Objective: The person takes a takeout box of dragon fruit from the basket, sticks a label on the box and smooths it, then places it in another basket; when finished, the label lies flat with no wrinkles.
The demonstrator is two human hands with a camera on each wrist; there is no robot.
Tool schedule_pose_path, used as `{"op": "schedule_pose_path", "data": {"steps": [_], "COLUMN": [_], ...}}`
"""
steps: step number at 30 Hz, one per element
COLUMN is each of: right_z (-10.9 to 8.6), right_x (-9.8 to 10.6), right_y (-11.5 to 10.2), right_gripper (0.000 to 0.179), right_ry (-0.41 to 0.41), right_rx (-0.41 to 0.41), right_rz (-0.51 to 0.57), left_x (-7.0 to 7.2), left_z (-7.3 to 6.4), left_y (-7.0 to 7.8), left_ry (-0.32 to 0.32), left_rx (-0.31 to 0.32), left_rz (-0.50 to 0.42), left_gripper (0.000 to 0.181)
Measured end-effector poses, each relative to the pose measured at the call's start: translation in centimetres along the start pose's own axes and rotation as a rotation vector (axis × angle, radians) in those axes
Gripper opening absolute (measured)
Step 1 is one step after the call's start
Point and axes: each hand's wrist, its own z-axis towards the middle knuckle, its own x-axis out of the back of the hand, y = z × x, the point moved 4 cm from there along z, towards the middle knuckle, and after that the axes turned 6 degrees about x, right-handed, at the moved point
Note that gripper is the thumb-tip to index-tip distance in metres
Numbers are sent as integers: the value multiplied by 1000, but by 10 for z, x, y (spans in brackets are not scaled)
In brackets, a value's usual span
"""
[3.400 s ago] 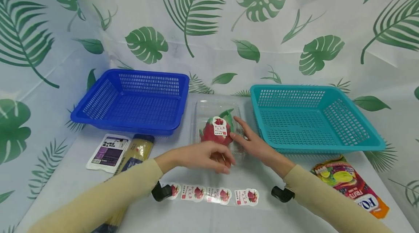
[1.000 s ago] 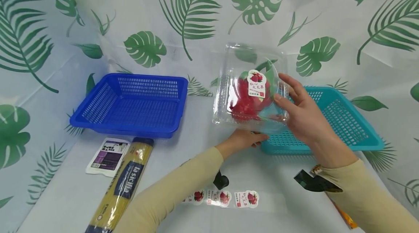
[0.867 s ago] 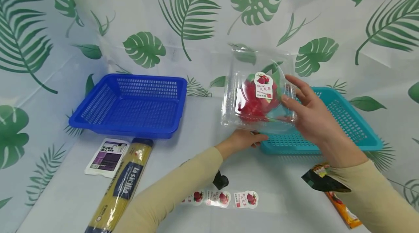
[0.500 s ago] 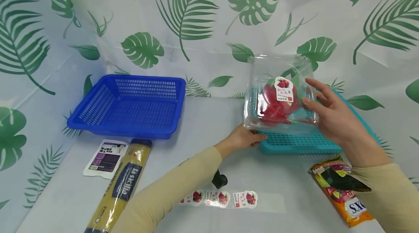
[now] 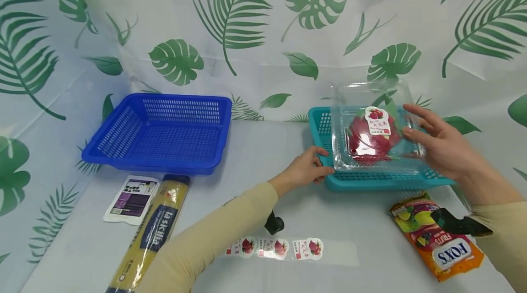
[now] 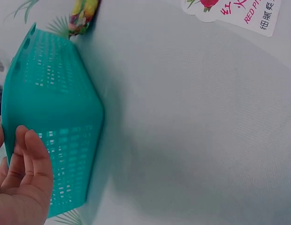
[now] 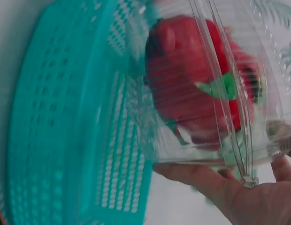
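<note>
In the head view, my right hand grips the right side of a clear plastic box, fingers behind and thumb in front. Inside the box lies a red dragon fruit with green scales, behind a white label. The box is held tilted over the teal basket; in the right wrist view its lower part is beside the basket wall. My left hand pinches the basket's left rim, and the left wrist view shows those fingers against the basket's outer wall.
A blue basket stands at the back left. Before it lie a purple-and-white packet and a spaghetti pack. A strip of dragon fruit stickers lies in front, and a Fox's candy bag at the right.
The boxed dragon fruit was lifted from the table by my right hand, then carried rightward and lower over the teal basket. My left hand moved to the basket's rim and stays there.
</note>
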Motion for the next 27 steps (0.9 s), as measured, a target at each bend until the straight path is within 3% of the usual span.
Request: {"op": "schedule_pose_path", "data": {"steps": [8,16,27], "right_z": [1,6,15], "right_x": [27,35,33], "right_y": [16,28,38], "right_gripper": [59,61,66], "right_ry": [-41,-96,-97], "right_rx": [-48,-116,-180], "right_rz": [-207,-365,-329], "left_x": [0,0,0], "left_z": [-2,-3,-3], "left_y": [2,4,5], "left_ry": [-8,-4,-26], "left_rx": [15,24,24], "left_rz": [-17,-1,-10], "left_gripper": [42,45,45]}}
